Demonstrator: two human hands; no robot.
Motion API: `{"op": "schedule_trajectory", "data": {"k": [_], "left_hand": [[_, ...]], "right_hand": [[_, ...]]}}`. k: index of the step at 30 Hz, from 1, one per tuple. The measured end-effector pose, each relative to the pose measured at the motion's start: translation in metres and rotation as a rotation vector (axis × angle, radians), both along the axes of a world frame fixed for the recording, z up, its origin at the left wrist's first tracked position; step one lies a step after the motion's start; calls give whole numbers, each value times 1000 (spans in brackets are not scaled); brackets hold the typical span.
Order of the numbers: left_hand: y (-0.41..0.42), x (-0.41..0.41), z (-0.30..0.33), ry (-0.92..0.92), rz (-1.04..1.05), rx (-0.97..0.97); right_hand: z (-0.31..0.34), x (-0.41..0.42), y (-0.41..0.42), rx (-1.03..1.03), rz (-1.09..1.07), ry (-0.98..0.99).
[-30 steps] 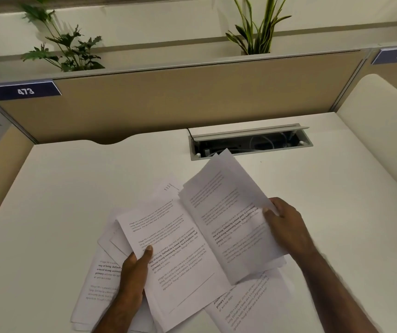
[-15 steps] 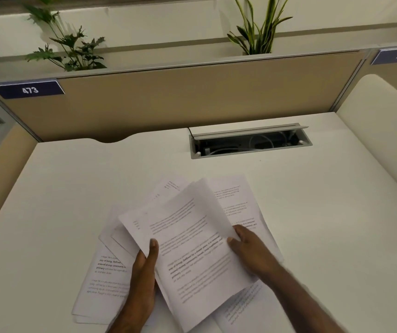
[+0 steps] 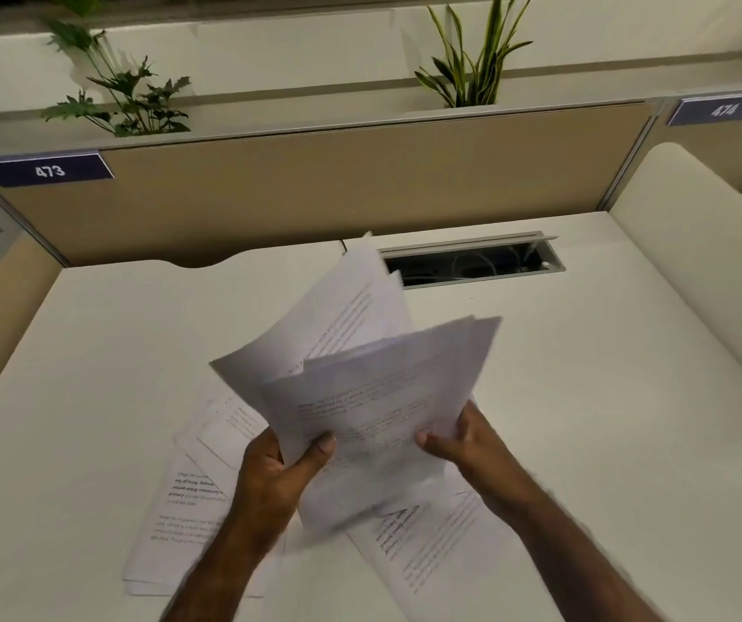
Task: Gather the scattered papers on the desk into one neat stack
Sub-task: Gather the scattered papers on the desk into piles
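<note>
Both hands hold a fanned bundle of printed papers (image 3: 373, 388) raised off the white desk (image 3: 91, 374), its top edges tilted away from me. My left hand (image 3: 279, 473) grips the bundle's lower left edge, thumb on the front sheet. My right hand (image 3: 463, 442) pinches the lower right edge. More printed sheets lie flat on the desk underneath: a loose pile (image 3: 180, 509) to the left of my left arm and other sheets (image 3: 432, 545) between my forearms. The sheets in the bundle are not aligned.
An open cable tray (image 3: 472, 264) is set into the desk behind the papers. A tan partition (image 3: 315, 186) with labels 473 and 474 backs the desk, with plants above. A cream rounded divider (image 3: 692, 307) borders the right side.
Both hands have lifted the gathered sheets up off the desk; earlier they lay low over the pile. My right hand has shifted from the far right sheet to the bundle's lower right edge.
</note>
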State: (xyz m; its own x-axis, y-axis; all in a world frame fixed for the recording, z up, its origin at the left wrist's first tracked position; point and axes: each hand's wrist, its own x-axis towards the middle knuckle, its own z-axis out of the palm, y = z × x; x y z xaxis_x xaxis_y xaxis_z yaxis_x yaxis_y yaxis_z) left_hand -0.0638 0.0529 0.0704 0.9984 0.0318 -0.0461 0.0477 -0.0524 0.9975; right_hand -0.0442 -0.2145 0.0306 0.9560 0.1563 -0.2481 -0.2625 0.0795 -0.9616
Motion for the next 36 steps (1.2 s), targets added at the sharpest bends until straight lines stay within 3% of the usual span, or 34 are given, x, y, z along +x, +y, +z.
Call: {"op": "schedule_trajectory", "data": {"k": [6,8,13,21,26,30,36], "left_hand": [[4,0,23,-179,25,158],[2,-3,14,-155,54,187],[-9,-12,-22,-4,111,84],[-13,-13,-48,133,199,116],[24,-20,-62,177,334,80],[50,-31,-78,244,450,30],[72,-44,-105,447,484,-12]], "right_hand": [[30,-15,-12,-159,-113,-280],[23,-21,-14,-254,-82,-294],[-2,-31,-10,-457,-38,-231],[-15,-23,-7,-470,-53,-202],[-20,3,-21,-832,-319,-48],[-34,24,-27,-1112,-175,195],[-48,46,-4,-1229,-117,233]]}}
